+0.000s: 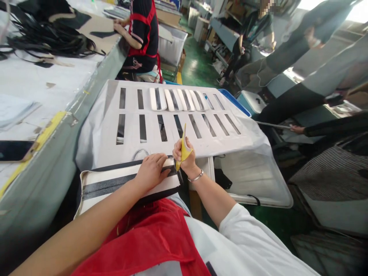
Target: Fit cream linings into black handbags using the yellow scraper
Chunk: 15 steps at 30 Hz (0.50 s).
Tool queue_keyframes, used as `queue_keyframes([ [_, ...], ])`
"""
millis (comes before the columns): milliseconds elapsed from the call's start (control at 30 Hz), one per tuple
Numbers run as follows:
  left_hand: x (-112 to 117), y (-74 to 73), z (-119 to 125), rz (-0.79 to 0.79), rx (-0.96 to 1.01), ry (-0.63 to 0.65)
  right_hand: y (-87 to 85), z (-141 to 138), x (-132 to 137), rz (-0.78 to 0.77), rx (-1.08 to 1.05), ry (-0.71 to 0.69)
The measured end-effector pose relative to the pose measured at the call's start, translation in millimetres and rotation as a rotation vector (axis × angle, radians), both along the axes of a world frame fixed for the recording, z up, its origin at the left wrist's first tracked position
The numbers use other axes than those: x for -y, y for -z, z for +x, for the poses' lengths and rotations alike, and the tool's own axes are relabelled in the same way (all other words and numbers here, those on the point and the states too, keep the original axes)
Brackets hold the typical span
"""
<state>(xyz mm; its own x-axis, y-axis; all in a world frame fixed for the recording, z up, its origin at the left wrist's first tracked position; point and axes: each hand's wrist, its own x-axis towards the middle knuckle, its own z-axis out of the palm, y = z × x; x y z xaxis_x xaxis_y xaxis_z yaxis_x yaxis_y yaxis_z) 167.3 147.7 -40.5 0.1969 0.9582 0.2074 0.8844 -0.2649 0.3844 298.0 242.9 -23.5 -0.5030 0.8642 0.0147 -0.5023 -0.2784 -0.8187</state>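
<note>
A long white padded panel with a dark stripe (110, 185) lies across my lap, edged in black. My left hand (152, 170) grips its right part, fingers bent over the far edge and thumb on the stripe. Just beyond the panel's right end, my right hand (185, 153) is closed around a yellow, curved, pointed piece (186, 153) with a pale inner side; its exact kind is unclear. One tip of it points up, the other down beside the panel's end. Several smaller white padded pieces with dark stripes (173, 100) lie in a row on the slotted white board (130, 147) ahead.
A worktable with a yellow edge strip (43, 132) runs along the left, with a phone (17, 150) and black straps (54, 38) on it. A translucent bin (255, 180) stands right of the board. Co-workers are ahead and to the right.
</note>
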Motion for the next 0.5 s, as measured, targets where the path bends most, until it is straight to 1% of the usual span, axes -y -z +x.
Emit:
queue_keyframes([
  [67,-8,-1.8,0,-0.044,-0.024,0.013,-4.0,0,-10,0.008,-0.040,-0.029],
  [133,-14,-2.2,0,-0.072,-0.041,0.064,-8.1,-1,-22,0.032,-0.081,0.002],
  [233,-18,-0.2,-1,-0.069,-0.058,0.107,-8.3,-6,-33,0.049,-0.060,0.034],
  [300,-18,2.1,-2,-0.060,-0.077,0.128,-3.6,-10,-32,0.050,-0.015,0.026],
  [367,-19,4.2,-2,-0.044,-0.105,0.159,3.0,-13,-25,0.082,0.047,0.042],
  [433,-21,5.2,-2,-0.022,-0.138,0.196,9.0,-15,-16,0.134,0.145,0.073],
  [500,-23,4.7,-1,-0.009,-0.181,0.230,12.7,-17,-9,0.167,0.258,0.075],
])
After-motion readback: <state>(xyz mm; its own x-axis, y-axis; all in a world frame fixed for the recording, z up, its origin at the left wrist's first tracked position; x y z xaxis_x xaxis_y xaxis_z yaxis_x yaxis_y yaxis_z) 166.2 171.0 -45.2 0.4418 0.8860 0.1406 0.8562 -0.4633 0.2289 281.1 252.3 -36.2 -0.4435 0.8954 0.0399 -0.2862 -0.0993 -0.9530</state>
